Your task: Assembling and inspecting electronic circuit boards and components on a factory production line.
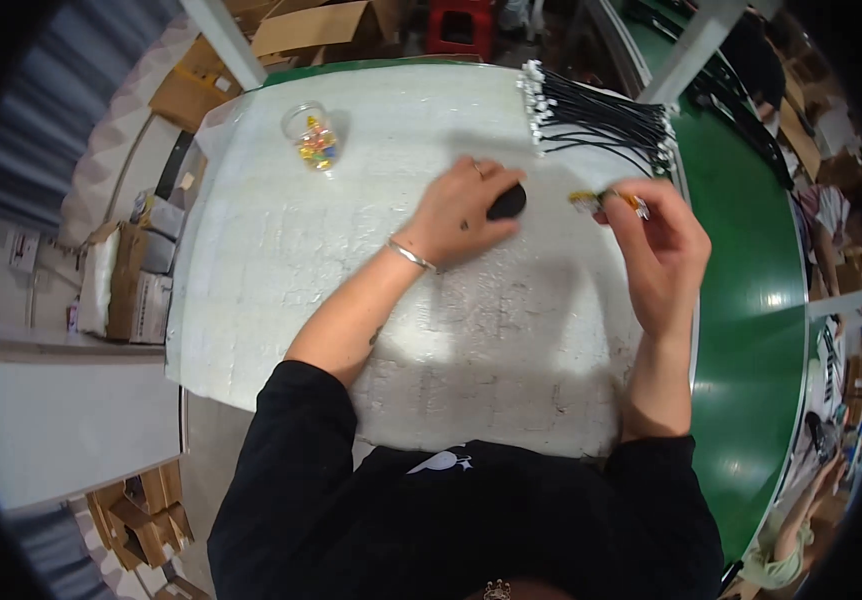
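Observation:
My left hand (461, 210) rests on the white foam-covered table (301, 270), fingers curled over a small black oval object (507, 203). A silver bracelet circles that wrist. My right hand (656, 235) is raised a little to the right, its fingertips pinching a small yellow and orange piece (591, 201) with a metallic end. Just beyond the right hand lies a bundle of black cables (601, 120) with white connectors at their ends.
A clear jar (313, 135) of small coloured pieces stands at the table's far left. A green conveyor (751, 330) runs along the right, with other people beside it. Cardboard boxes (311, 25) lie beyond the table and at the left.

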Demonstrator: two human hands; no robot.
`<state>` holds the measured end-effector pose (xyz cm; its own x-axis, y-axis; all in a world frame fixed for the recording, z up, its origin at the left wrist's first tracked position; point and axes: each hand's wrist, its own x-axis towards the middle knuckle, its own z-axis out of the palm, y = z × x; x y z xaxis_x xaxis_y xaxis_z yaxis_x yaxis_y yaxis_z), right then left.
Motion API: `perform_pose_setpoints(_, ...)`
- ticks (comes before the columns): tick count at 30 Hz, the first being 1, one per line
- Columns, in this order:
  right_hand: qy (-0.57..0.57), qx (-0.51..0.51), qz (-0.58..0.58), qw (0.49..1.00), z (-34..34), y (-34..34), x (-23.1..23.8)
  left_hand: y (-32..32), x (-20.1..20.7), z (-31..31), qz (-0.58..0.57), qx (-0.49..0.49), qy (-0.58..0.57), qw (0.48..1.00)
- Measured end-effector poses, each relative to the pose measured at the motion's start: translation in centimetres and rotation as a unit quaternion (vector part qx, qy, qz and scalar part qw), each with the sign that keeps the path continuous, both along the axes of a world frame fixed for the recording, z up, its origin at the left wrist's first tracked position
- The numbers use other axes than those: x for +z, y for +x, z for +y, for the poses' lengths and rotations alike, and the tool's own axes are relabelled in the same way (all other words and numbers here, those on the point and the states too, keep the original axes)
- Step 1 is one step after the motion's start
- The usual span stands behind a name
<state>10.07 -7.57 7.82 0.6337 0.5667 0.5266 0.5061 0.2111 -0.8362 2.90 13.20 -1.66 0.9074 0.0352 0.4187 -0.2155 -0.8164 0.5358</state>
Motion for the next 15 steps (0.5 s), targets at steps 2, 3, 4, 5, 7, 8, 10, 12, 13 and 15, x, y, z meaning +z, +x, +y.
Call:
perform_pose_setpoints(2,-0.08,-0.036,-0.008,0.996,-2.1,-1.7,0.2,-1.1,2.2,3.0,-0.133,0.134,0.033,0.981)
perform_pose_setpoints(3,-0.114,-0.047,0.02,0.992,-3.6,-2.4,0.1,-1.8,4.2,4.9,-0.186,0.172,0.051,0.966)
perform_pose_setpoints(4,-0.167,-0.056,0.006,0.984,-5.4,-2.8,-0.2,-3.0,4.6,8.0,-0.212,0.229,0.087,0.946)
perform_pose_setpoints(5,-0.201,-0.038,0.021,0.979,-7.9,-2.8,-1.2,-3.8,5.3,10.7,-0.27,0.251,0.102,0.924)
perform_pose_setpoints(7,-0.271,0.025,0.159,0.949,-12.8,-3.9,-1.4,-5.9,6.0,13.9,-0.203,0.366,0.167,0.893)
perform_pose_setpoints(8,-0.306,0.047,0.209,0.928,-15.0,-4.3,-1.6,-6.5,5.9,15.9,-0.165,0.358,0.222,0.892)
perform_pose_setpoints(10,-0.383,0.067,0.29,0.875,-19.4,-5.6,-2.6,-5.1,3.5,20.0,-0.031,0.284,0.209,0.935)
perform_pose_setpoints(12,-0.472,0.092,0.241,0.843,-22.8,-7.5,-5.0,-5.5,0.5,23.2,-0.019,0.253,0.124,0.959)
perform_pose_setpoints(13,-0.487,0.112,0.188,0.845,-23.6,-8.8,-5.9,-5.9,0.3,25.4,-0.005,0.242,0.156,0.958)
perform_pose_setpoints(15,-0.634,0.062,0.122,0.761,-27.0,-12.5,-10.5,-8.4,3.6,35.2,-0.005,0.226,0.01,0.974)
